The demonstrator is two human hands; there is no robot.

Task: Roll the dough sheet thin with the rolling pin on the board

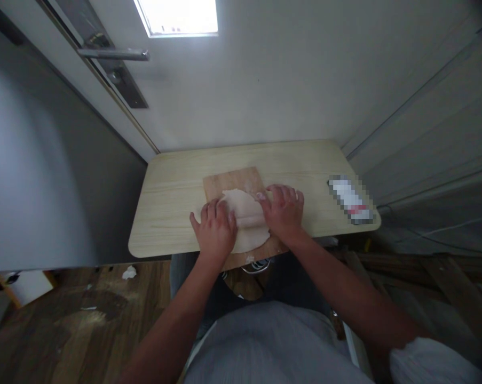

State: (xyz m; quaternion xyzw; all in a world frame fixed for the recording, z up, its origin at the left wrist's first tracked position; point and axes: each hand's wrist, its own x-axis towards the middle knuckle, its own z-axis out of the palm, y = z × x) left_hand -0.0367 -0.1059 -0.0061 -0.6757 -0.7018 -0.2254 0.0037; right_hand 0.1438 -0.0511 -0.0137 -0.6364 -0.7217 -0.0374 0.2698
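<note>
Left hand and right hand cover left and right edges of flattened dough on wooden board, finger closure unclear.

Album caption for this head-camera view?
Left hand and right hand at either side of pale, flat dough on a wooden board.

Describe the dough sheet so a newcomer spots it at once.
Start at the pale table by the door. On it lies a browner board. The dough sheet lies on that, between left hand and right hand: ragged-edged, paler than the board.
</note>
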